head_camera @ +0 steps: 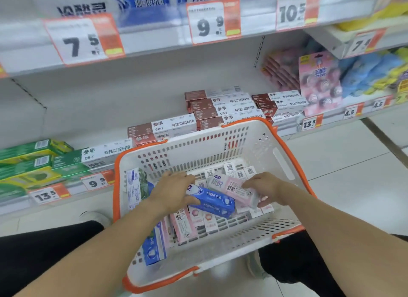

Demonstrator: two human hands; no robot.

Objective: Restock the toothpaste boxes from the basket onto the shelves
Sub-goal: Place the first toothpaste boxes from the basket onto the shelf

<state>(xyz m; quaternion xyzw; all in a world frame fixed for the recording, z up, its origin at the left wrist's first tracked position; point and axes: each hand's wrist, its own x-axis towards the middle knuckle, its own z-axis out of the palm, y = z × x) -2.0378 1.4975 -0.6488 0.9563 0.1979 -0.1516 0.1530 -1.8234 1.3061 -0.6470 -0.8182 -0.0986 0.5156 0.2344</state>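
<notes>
- Two hands are down inside the white basket (284,164) with the orange rim, which sits on the floor before the shelves (154,93).
- The left hand (174,190) grips a blue toothpaste box (214,200), thumb under it.
- The right hand (265,186) curls its fingers round a pink toothpaste box (234,188).
- More pink and blue boxes lie loose on the basket floor.
- Brown boxes (220,111) are stacked on the lower shelf behind the basket.

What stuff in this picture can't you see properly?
Head view only:
- Boxes beneath the blue toothpaste box and pink toothpaste box: covered by those boxes and by the left hand and right hand, so no count.
- Top-shelf packs: cut off by the upper edge, blurred.
- Small print on the price tags: blurred.
- Basket front corner: hidden behind the left forearm.
</notes>
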